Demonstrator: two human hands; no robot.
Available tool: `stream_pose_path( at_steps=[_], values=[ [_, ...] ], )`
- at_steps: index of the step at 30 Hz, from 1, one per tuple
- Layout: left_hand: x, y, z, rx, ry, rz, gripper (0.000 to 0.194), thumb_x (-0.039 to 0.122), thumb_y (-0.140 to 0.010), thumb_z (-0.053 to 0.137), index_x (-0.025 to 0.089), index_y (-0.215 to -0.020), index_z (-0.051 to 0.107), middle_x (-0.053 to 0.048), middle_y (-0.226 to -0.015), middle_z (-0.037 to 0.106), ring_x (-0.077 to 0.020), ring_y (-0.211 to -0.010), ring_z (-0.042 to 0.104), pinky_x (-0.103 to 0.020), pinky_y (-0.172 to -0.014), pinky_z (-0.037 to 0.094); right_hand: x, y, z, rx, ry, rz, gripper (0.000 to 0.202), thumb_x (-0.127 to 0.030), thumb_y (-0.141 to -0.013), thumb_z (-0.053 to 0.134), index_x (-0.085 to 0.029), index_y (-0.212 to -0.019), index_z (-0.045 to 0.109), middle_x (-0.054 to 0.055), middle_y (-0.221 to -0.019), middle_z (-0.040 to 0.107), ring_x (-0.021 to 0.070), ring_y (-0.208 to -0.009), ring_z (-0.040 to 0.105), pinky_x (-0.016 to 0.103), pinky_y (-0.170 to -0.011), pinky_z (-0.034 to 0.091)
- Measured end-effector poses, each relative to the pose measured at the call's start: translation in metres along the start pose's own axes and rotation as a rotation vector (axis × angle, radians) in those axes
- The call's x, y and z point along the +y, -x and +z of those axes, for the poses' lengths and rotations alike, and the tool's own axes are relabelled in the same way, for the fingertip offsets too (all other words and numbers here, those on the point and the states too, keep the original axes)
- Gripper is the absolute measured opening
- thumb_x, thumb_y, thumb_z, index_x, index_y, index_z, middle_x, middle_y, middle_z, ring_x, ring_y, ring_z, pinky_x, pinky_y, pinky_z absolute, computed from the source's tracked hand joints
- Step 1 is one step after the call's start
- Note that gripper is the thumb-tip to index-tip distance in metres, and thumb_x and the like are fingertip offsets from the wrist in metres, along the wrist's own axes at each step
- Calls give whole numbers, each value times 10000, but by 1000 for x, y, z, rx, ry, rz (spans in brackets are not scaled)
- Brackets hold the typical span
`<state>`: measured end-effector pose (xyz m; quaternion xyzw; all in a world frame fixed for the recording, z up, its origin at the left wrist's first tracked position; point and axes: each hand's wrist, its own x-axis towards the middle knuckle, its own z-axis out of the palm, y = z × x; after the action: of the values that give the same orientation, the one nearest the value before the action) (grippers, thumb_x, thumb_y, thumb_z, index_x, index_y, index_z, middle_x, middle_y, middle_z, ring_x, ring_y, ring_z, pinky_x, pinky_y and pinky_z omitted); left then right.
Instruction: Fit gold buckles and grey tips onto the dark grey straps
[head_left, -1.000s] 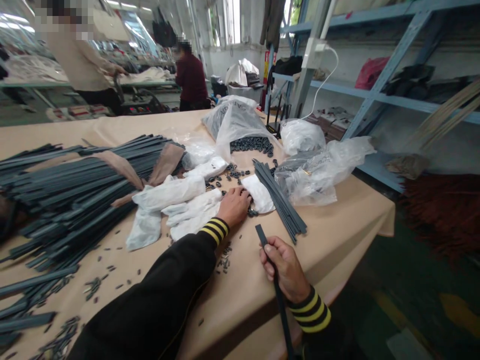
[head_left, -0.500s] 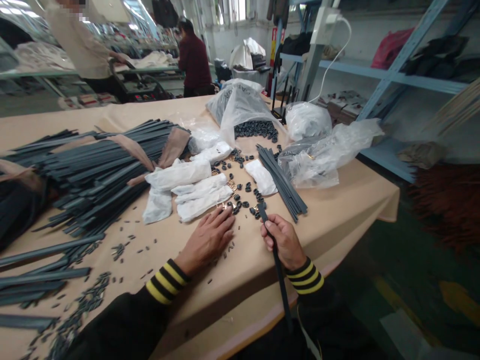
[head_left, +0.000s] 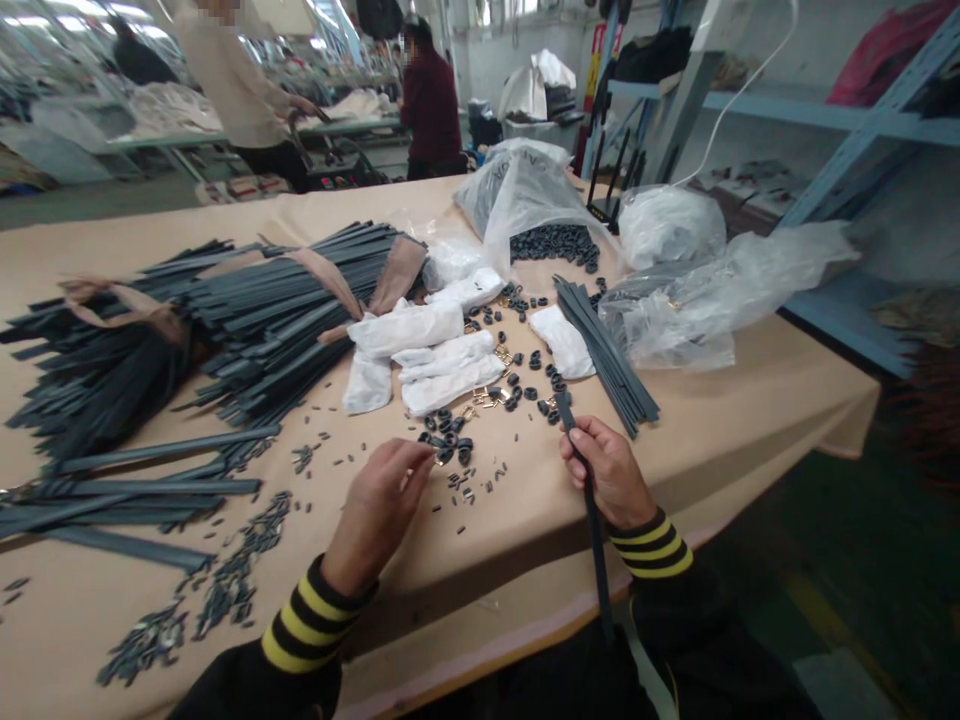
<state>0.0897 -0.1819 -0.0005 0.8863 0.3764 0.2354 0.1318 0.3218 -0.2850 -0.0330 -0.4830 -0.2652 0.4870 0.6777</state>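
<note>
Right hand [head_left: 611, 475] pinches strap [head_left: 598, 545] near upper end; left hand [head_left: 381, 510], fingertips bunched beside dark loops [head_left: 464, 450] on table [head_left: 465, 565], cannot tell whether gripping anything.

Factory workshop. Counter [head_left: 750, 400] at centre, brown-covered, spread with parts in bulk: dark strips [head_left: 277, 310] in tied bundles at nine o'clock, open plastic bag [head_left: 510, 195] full of dark rings [head_left: 555, 245] at twelve. Far counter [head_left: 187, 140] at ten, heaped with pale cloth [head_left: 172, 108]; person in cream top [head_left: 232, 95] beside it, person in maroon top [head_left: 433, 105] nearer twelve. Ceiling lights [head_left: 131, 12] in rows at ten. Blue shelves [head_left: 795, 110] at two, pink bundle [head_left: 889, 55] on one.
</note>
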Motion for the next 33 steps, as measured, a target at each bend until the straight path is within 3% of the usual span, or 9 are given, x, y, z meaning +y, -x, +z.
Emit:
stream_pose_path(
  at_steps=[4, 7, 12, 17, 21, 25, 27, 33],
  values=[
    [20, -4, 27, -85, -169, -15, 203, 279, -841, 398, 174, -791, 564, -60, -760, 550, -187, -704, 530, -299, -624, 438, 0, 0, 1, -10, 9, 6, 138, -281, -779, 539, -158, -825, 497, -45, -625, 516, 18, -381, 374, 132, -330, 297],
    [27, -10, 38, -114, -247, -17, 193, 268, -841, 392, 172, -804, 555, -68, -794, 538, -206, -752, 520, -313, -652, 429, 0, 0, 0, -27, 39, 17, 138, -281, -778, 528, -154, -820, 493, -34, -642, 533, 27, -399, 401, 144, -355, 324],
    [21, -16, 38, -150, -80, -42, 117, 217, -807, 426, 183, -791, 536, -49, -795, 533, -182, -719, 518, -295, -641, 422, -3, -2, 2, -93, 203, 51, 95, -239, -783, 474, -146, -797, 487, -8, -665, 566, 60, -470, 470, 175, -429, 387],
    [18, -15, 33, -97, 71, -87, 72, 213, -777, 453, 188, -768, 520, -14, -704, 535, -162, -639, 507, -283, -592, 403, -2, 3, 21, -258, 468, 95, 64, -181, -775, 459, -139, -774, 507, -14, -620, 549, 39, -408, 342, 158, -370, 248],
    [30, -10, 20, -56, 355, -241, 155, 274, -761, 518, 180, -872, 572, -20, -745, 596, -153, -652, 545, -287, -633, 428, -2, 13, 39, -303, 543, 2, 159, -233, -846, 405, -139, -855, 533, -5, -627, 560, 61, -457, 383, 180, -444, 305],
    [40, 1, 11, -172, 901, -506, 247, 302, -741, 578, 147, -932, 597, -46, -776, 648, -145, -680, 595, -271, -656, 463, -7, 25, 46, -349, 640, -40, 227, -268, -883, 362, -143, -844, 547, -10, -605, 548, 78, -503, 421, 200, -525, 344],
    [41, 9, 13, -175, 1097, -587, 236, 280, -728, 605, 134, -913, 605, -42, -751, 649, -126, -661, 591, -245, -637, 464, -9, 31, 47, -372, 678, -35, 236, -271, -887, 357, -143, -828, 547, -22, -567, 517, 84, -512, 431, 204, -542, 346],
    [44, 21, 20, -193, 1199, -590, 166, 228, -717, 615, 130, -850, 618, -7, -607, 615, -84, -527, 527, -194, -518, 426, -10, 41, 47, -423, 809, -73, 211, -249, -875, 368, -161, -757, 519, -45, -538, 423, 80, -490, 389, 201, -505, 297]
  ],
)
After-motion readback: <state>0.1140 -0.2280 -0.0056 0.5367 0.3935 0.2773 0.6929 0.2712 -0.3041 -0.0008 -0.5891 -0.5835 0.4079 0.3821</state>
